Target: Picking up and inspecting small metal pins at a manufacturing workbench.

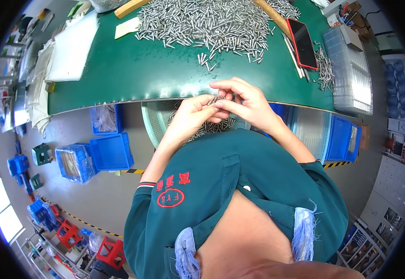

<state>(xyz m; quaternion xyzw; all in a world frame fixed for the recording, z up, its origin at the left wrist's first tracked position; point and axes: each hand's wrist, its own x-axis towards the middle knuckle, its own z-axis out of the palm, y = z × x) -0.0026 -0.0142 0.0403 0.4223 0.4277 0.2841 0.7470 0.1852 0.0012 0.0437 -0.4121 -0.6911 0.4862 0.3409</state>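
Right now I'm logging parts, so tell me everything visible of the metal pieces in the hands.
The metal pieces are small, slender and shiny silver-grey, bunched together between the left hand and the right hand, by the near edge of the green table. They are partly covered; their number is unclear.

The fingers (234, 85) of the left hand (194, 111) and right hand (250, 100) cover much of the small metal pieces (217, 99), so from here I can't count them. Below, the pale green basin (147, 123) is partly hidden by the surface (165, 69), the hands and the green shirt (202, 162); its depth escapes me. The heap of metal pins (202, 23), two wooden bars (130, 8) and a clear bag (107, 4) are cut off at the top edge. Whatever sits on the lower-right rack (361, 244) is too small to make out.
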